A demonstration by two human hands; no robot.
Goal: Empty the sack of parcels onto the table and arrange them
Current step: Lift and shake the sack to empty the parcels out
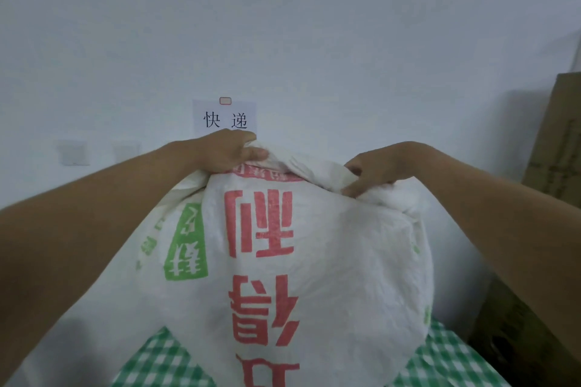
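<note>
1. The sack stands bulging on the desk, its red and green print upside down, so I'd say it has been turned over for tipping. No parcels show yet, so emptying has barely begun.
2. The left hand grips a bunched fold at the sack's top left. The right hand pinches the gathered cloth at the top right, fingers curled into the fabric. Both are clenched on the sack, nothing loose.
3. Next, I reckon, comes a lift and shake upward so the load drops out underneath. That needs a firm hold and a steady pull, since the sack looks full.
4. Room is tight: the wall with its paper sign is just behind, and cardboard boxes stand near the right edge. The checked cloth shows bare only at the near corners, so parcels could spill off.
</note>
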